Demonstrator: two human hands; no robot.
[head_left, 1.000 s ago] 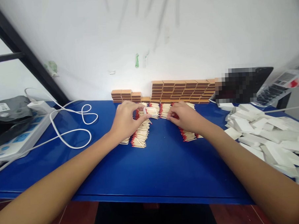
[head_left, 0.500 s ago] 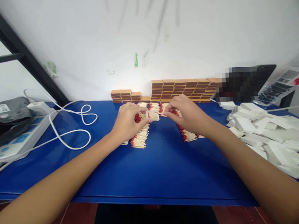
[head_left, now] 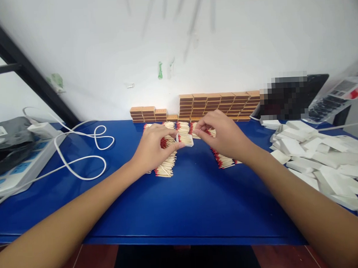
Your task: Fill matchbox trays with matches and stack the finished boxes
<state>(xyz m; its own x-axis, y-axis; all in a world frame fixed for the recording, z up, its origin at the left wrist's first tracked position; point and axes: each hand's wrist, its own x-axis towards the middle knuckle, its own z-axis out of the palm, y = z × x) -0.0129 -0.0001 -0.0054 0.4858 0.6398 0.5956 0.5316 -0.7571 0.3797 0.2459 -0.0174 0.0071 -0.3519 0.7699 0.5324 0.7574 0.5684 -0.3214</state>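
My left hand (head_left: 154,146) is closed around a small white matchbox tray (head_left: 185,139) filled with matches, held just above the blue table (head_left: 181,197). My right hand (head_left: 223,134) is pinched on a few red-tipped matches at the tray's right end. Rows of loose red-tipped matches (head_left: 166,166) lie under and beside my left hand. A second row of matches (head_left: 223,160) lies below my right hand.
Stacked brown matchboxes (head_left: 216,106) line the wall behind my hands. A heap of white box sleeves (head_left: 319,159) fills the right side. A white cable (head_left: 82,160), a power strip (head_left: 18,166) and a black bag (head_left: 9,131) sit at the left.
My right hand rose from the right match row and came left to the tray. The tray in my left hand tipped flatter and moved slightly right.
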